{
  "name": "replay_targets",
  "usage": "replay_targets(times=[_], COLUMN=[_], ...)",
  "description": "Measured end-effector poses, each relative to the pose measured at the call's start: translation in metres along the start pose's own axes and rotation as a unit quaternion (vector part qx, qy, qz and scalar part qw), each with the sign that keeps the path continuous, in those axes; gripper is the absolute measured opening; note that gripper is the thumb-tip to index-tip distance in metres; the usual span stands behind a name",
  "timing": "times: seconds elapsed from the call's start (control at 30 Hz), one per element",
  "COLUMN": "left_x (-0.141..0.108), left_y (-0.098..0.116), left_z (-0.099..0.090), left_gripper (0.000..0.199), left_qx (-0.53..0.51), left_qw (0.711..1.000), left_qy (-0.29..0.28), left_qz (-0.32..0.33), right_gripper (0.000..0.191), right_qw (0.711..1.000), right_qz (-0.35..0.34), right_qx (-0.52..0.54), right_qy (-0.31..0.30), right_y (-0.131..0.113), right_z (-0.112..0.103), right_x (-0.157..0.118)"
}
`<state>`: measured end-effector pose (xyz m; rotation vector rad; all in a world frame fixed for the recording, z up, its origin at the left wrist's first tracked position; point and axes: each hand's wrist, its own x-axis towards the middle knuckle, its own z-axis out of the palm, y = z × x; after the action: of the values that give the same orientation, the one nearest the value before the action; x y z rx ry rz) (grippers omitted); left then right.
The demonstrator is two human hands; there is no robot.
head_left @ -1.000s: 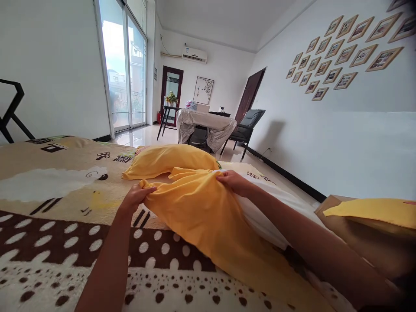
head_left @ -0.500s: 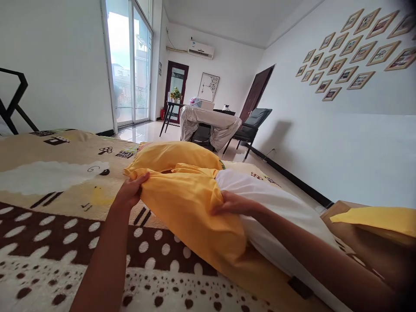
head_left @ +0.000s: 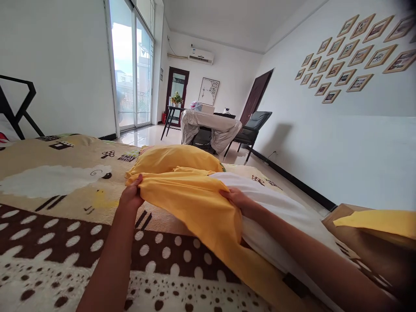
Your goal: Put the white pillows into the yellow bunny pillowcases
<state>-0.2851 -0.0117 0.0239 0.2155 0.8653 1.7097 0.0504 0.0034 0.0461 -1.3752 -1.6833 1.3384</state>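
A yellow cloth (head_left: 191,199) stretches between my two hands over the bed. My left hand (head_left: 131,195) is closed on its left corner, thumb on top. My right hand (head_left: 238,200) pinches the cloth farther right, beside a white pillow-like piece (head_left: 276,203) that lies partly under my forearm. Behind the cloth rests a plump yellow pillow (head_left: 178,157). The cloth trails down to the lower right, where my right arm hides part of the white piece.
A patterned blanket (head_left: 156,247) covers the bed. At the right edge is a brown box (head_left: 344,216) with yellow fabric (head_left: 380,222) on it. Beyond the bed stand a covered table (head_left: 211,119) and a black chair (head_left: 253,128).
My right hand has shifted slightly right and up, and the yellow cloth between my hands is stretched flatter. The view has tilted a little.
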Motion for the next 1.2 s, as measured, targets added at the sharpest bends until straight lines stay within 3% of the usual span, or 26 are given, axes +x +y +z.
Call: replay_targets(times=[0.17, 0.27, 0.33, 0.43, 0.5, 0.57, 0.63, 0.73, 0.8, 0.87, 0.97, 1.2], left_x=[0.005, 0.004, 0.000, -0.008, -0.015, -0.021, -0.026, -0.029, -0.028, -0.024, -0.014, -0.004], left_y=[-0.002, 0.000, 0.003, 0.007, 0.010, 0.013, 0.016, 0.017, 0.016, 0.013, 0.009, 0.011], left_z=[-0.006, -0.008, -0.007, -0.004, -0.001, 0.002, 0.004, 0.008, 0.010, 0.010, 0.005, -0.014], left_gripper=[0.019, 0.016, 0.014, 0.012, 0.010, 0.010, 0.011, 0.009, 0.007, 0.006, 0.007, 0.014], left_qx=[-0.008, 0.006, 0.019, 0.041, 0.055, 0.068, 0.078, 0.084, 0.078, 0.071, 0.072, 0.160], left_qw=[1.000, 1.000, 0.999, 0.998, 0.996, 0.994, 0.993, 0.991, 0.991, 0.991, 0.989, 0.981], left_qy=[0.003, -0.009, -0.018, -0.027, -0.030, -0.030, -0.032, -0.030, -0.019, -0.007, 0.004, -0.002], left_qz=[-0.003, 0.007, 0.022, 0.050, 0.065, 0.077, 0.085, 0.098, 0.108, 0.118, 0.128, 0.112], right_gripper=[0.042, 0.034, 0.027, 0.019, 0.018, 0.018, 0.026, 0.031, 0.024, 0.018, 0.018, 0.019], right_qw=[0.997, 0.969, 0.923, 0.855, 0.768, 0.682, 0.649, 0.628, 0.613, 0.610, 0.628, 0.672], right_qz=[0.040, 0.014, -0.009, -0.080, -0.196, -0.306, -0.350, -0.331, -0.300, -0.284, -0.282, -0.292], right_qx=[-0.059, -0.242, -0.374, -0.481, -0.573, -0.640, -0.665, -0.692, -0.715, -0.730, -0.723, -0.680], right_qy=[0.003, 0.050, 0.097, 0.176, 0.208, 0.175, 0.120, 0.131, 0.149, 0.121, 0.060, 0.013], right_y=[-0.008, -0.020, -0.028, -0.038, -0.039, -0.036, -0.028, -0.017, -0.013, -0.013, -0.017, -0.032], right_z=[-0.038, -0.039, -0.032, -0.006, 0.020, 0.051, 0.082, 0.114, 0.123, 0.124, 0.119, 0.109], right_x=[0.005, 0.005, 0.003, -0.007, -0.020, -0.034, -0.043, -0.042, -0.034, -0.026, -0.025, -0.043])
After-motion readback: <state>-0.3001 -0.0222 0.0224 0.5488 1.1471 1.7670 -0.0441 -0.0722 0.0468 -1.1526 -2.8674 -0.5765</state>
